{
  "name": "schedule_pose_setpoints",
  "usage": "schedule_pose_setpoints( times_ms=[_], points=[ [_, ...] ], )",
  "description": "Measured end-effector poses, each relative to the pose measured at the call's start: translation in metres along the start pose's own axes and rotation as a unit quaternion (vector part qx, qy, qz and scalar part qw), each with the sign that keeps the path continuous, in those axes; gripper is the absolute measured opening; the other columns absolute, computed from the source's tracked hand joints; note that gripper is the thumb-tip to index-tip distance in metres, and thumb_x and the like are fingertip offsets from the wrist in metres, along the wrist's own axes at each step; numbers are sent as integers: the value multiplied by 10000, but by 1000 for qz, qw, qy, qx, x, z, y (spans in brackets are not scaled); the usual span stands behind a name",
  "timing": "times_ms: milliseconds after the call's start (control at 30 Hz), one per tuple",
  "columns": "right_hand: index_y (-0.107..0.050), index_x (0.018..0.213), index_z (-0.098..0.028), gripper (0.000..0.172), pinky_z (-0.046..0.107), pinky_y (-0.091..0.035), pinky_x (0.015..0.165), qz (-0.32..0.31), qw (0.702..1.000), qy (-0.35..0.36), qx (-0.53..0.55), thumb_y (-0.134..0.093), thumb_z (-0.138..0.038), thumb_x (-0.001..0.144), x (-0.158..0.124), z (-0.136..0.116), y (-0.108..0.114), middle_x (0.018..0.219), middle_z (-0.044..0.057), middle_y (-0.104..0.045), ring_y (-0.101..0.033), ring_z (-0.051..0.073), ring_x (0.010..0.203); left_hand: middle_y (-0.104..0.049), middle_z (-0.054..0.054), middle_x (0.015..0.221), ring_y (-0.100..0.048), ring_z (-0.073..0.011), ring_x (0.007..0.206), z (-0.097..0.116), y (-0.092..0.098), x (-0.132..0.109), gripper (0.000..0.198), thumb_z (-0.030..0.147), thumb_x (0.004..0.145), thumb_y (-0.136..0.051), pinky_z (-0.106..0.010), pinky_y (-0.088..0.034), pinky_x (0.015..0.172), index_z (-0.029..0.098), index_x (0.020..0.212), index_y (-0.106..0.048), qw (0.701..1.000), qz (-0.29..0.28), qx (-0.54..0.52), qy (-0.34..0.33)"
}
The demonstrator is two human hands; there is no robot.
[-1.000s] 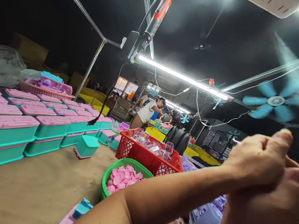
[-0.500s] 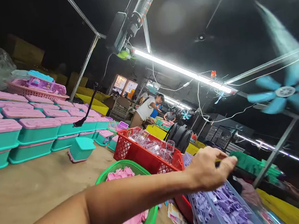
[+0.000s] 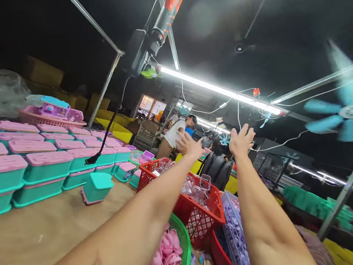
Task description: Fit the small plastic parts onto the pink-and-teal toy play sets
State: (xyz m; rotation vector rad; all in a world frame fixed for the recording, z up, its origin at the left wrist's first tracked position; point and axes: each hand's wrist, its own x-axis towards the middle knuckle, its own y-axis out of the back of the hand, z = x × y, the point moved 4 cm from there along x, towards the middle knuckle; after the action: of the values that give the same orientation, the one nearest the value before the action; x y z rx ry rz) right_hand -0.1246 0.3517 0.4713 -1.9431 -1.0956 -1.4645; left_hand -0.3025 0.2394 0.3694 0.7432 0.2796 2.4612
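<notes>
Red basket (image 3: 199, 213) of clear plastic pieces is seen on the surface (image 3: 34, 242), directly below both outstretched arms. No writing can be read. Left hand (image 3: 190, 144) and right hand (image 3: 241, 141) are raised, fingers spread, nothing held. One green basket (image 3: 183, 248) of pink parts and one purple basket (image 3: 232, 231) flank it; teal boxes (image 3: 43, 170) are stacked behind.

Both arms stretch forward, left hand (image 3: 189, 144) and right hand (image 3: 241, 140) open-palmed, empty.
</notes>
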Motion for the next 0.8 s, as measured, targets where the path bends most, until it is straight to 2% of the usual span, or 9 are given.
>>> schedule_pose_setpoints(
  times_ms=[100, 233, 300, 433, 533, 600, 667, 733, 800],
  points=[
    [-347, 1442, -120, 621, 685, -184, 1048, -12, 999, -13, -37, -453, -410, 904, -13, 13, -13, 1511, 233, -240, -190, 370, 1412, -75, -181, 1556, -126, -420, 1402, -67, 6, 13, 683, 378, 893, -549, -616, -251, 1084, 149, 1464, -255, 996, 14, 57, 72],
    [-318, 1457, -126, 630, 627, -219, 1067, -50, 998, 3, -49, -346, -431, 906, -52, 21, -29, 1478, 223, -278, -237, 370, 1382, -201, -219, 1517, -178, -455, 1378, -136, 13, 11, 683, 376, 852, -546, -615, -304, 1039, 120, 1436, -304, 989, -21, 105, 102],
    [-346, 1435, -106, 628, 581, -241, 1074, -64, 996, 10, -54, -331, -435, 901, -70, 15, -34, 1444, 231, -303, -271, 358, 1356, -291, -215, 1473, -228, -454, 1359, -144, 21, 9, 652, 406, 850, -531, -613, -328, 1016, 135, 1412, -344, 988, -38, 120, 93],
    [-417, 1388, -113, 602, 547, -294, 1042, -116, 991, 14, -69, -357, -440, 886, -102, -14, -38, 1393, 224, -348, -312, 343, 1305, -353, -221, 1417, -328, -425, 1314, -129, 51, -1, 626, 466, 861, -494, -541, -377, 1001, 117, 1371, -395, 987, -62, 141, 46],
    [-499, 1340, -164, 572, 533, -347, 987, -197, 976, 24, -88, -437, -453, 851, -130, -42, -28, 1386, 187, -385, -344, 338, 1273, -398, -175, 1395, -347, -337, 1324, -117, 82, -23, 585, 464, 861, -511, -437, -290, 1098, 126, 1335, -450, 984, -86, 158, -12],
    [-557, 1289, -179, 532, 530, -382, 932, -290, 944, 103, -120, -475, -456, 843, -153, -66, -18, 1338, 179, -453, -404, 341, 1226, -419, -108, 1402, -342, -270, 1335, -116, 104, -45, 532, 456, 863, -518, -346, -230, 1131, 171, 1312, -491, 978, -117, 165, -51],
    [-641, 1181, -210, 452, 525, -396, 887, -416, 876, 197, -143, -500, -473, 841, -182, -91, -2, 1232, 150, -562, -488, 330, 1140, -513, -94, 1319, -446, -257, 1247, -118, 124, -73, 489, 440, 862, -513, -328, -302, 1081, 165, 1265, -545, 958, -192, 171, -129],
    [-692, 1072, -236, 374, 476, -408, 856, -542, 787, 255, -147, -474, -467, 875, -215, -116, 23, 1057, 101, -666, -580, 274, 984, -588, -69, 1229, -526, -228, 1146, -123, 144, -105, 447, 423, 863, -494, -294, -372, 1007, 169, 1220, -583, 917, -301, 171, -196],
    [-704, 1018, -250, 321, 406, -429, 806, -623, 720, 274, -140, -487, -445, 883, -245, -140, 59, 904, 54, -703, -615, 218, 843, -615, -38, 1205, -550, -208, 1109, -133, 163, -140, 456, 456, 830, -531, -271, -394, 975, 200, 1202, -598, 858, -425, 183, -222]
  ],
)
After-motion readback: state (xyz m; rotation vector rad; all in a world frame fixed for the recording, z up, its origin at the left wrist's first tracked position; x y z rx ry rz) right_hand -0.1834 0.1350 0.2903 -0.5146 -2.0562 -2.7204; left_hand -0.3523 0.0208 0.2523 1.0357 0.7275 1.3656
